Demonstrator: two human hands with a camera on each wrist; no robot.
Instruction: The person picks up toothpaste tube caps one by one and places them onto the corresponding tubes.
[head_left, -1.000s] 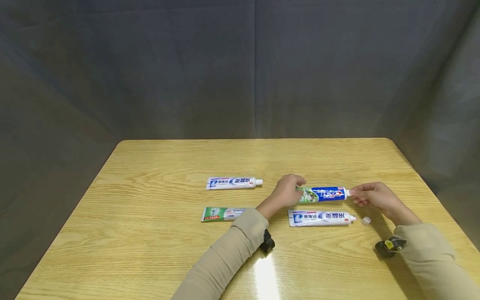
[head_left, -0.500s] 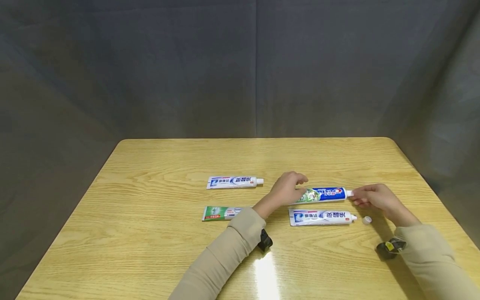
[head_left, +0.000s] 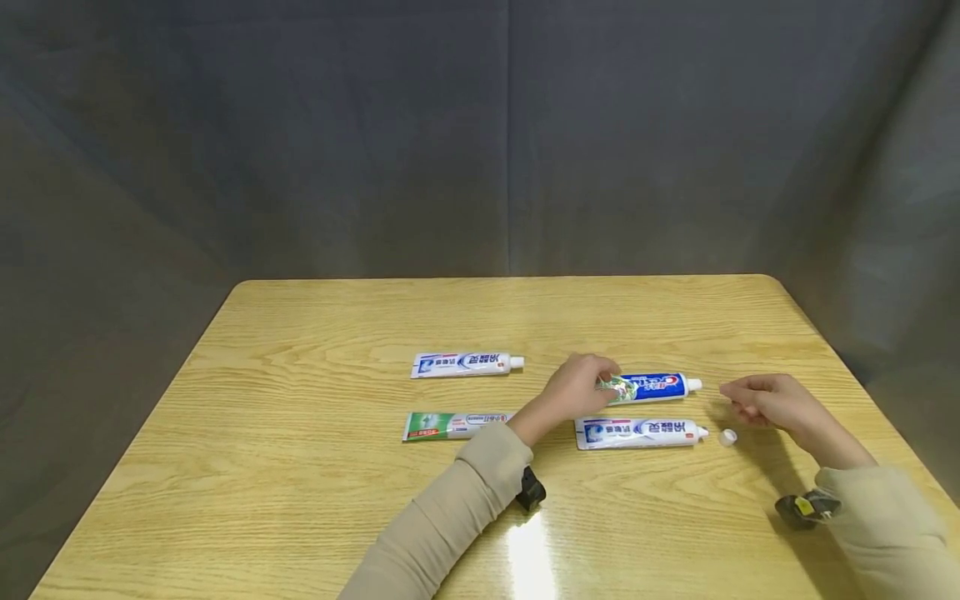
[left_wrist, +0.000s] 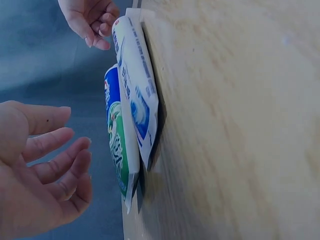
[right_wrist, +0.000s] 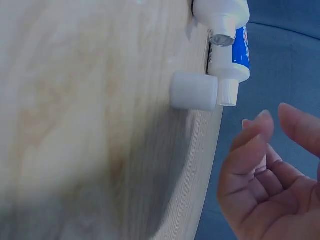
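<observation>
A blue and green toothpaste tube lies on the table with its white cap on. My left hand hovers over its tail end; the left wrist view shows loosely bent fingers apart from the tube. My right hand is just right of the capped end, holding nothing, thumb and fingertips apart. Nearer me lies a white and blue toothpaste tube, its nozzle uncapped and silvery at the tip. A loose white cap rests beside that nozzle.
Farther left on the wooden table lie another white and blue toothpaste tube and a green and white one, partly behind my left sleeve. Dark cloth hangs behind the table.
My right hand has let go of the blue and green tube's cap and moved right. The tube now lies on the table, and my left hand has loosened from it.
</observation>
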